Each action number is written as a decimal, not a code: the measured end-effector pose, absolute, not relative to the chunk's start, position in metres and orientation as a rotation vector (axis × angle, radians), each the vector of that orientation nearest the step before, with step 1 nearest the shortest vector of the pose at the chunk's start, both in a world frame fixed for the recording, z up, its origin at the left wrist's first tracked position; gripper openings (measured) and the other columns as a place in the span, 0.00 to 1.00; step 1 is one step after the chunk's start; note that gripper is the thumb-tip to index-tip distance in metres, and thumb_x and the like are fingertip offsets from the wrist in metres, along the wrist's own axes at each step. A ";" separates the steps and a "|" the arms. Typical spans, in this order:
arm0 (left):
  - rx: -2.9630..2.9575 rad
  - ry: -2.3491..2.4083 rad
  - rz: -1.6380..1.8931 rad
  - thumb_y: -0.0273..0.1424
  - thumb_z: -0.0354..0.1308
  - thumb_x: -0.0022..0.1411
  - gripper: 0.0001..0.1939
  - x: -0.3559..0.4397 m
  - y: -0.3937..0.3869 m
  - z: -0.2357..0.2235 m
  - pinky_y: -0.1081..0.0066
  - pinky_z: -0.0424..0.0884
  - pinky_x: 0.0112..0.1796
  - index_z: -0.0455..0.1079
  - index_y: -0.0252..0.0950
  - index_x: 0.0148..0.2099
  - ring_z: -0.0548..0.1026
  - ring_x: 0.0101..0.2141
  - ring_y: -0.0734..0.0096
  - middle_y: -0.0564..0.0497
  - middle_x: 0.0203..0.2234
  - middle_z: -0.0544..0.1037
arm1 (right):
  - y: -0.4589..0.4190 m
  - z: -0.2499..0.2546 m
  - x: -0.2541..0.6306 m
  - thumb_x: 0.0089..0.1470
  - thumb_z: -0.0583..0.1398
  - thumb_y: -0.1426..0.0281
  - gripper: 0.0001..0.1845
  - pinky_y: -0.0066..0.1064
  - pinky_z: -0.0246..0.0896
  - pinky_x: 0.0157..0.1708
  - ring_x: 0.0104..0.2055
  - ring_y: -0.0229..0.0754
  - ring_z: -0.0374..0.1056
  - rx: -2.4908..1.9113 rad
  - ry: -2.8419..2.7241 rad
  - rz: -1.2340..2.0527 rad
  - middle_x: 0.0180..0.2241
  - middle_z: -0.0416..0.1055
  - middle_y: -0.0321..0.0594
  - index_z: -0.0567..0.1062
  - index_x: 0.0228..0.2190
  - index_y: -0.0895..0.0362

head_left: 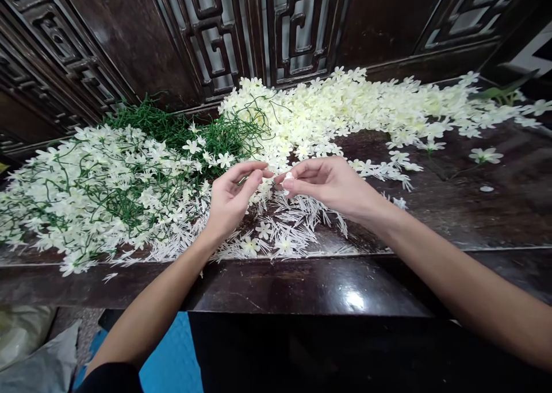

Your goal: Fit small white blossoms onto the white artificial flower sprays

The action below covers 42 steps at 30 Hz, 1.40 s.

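Observation:
My left hand (pixel 235 195) and my right hand (pixel 328 180) meet fingertip to fingertip above a dark wooden table (pixel 310 286). The right hand pinches a small white flower piece (pixel 288 176). The left hand's fingers are pinched round a thin green stem (pixel 244 180). Under the hands lies a scatter of white plastic spikes and small flowers (pixel 280 232). A heap of white flowers on green stems (pixel 99 192) lies to the left. A pile of loose cream-white flowers (pixel 366 108) spreads across the back right.
A dark carved wooden screen (pixel 241 31) stands right behind the piles. Single loose flowers (pixel 486 155) lie at the right. Below the table's front edge are a blue surface (pixel 172 361) and pale plastic bags (pixel 30 347) at the lower left.

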<state>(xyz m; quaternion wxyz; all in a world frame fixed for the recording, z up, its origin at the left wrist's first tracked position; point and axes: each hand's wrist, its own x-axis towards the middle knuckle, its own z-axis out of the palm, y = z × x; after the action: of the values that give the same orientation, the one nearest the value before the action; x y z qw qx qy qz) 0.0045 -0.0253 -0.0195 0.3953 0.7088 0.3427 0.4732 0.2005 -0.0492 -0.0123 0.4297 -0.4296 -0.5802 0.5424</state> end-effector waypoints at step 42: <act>1.932 0.718 1.284 0.23 0.67 0.53 0.11 0.006 -0.028 -0.022 0.74 0.79 0.37 0.76 0.35 0.41 0.80 0.32 0.76 0.52 0.33 0.82 | -0.050 -0.009 0.202 0.45 0.69 0.67 0.24 0.44 0.67 0.47 0.46 0.45 0.71 -1.045 -1.617 1.571 0.48 0.73 0.44 0.75 0.46 0.55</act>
<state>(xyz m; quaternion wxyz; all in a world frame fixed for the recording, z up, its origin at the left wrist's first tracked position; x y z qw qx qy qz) 0.0058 -0.0285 -0.0225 0.3491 0.7457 0.2770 0.4953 0.2017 -0.0502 -0.0085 0.3225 -0.3981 -0.6159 0.5985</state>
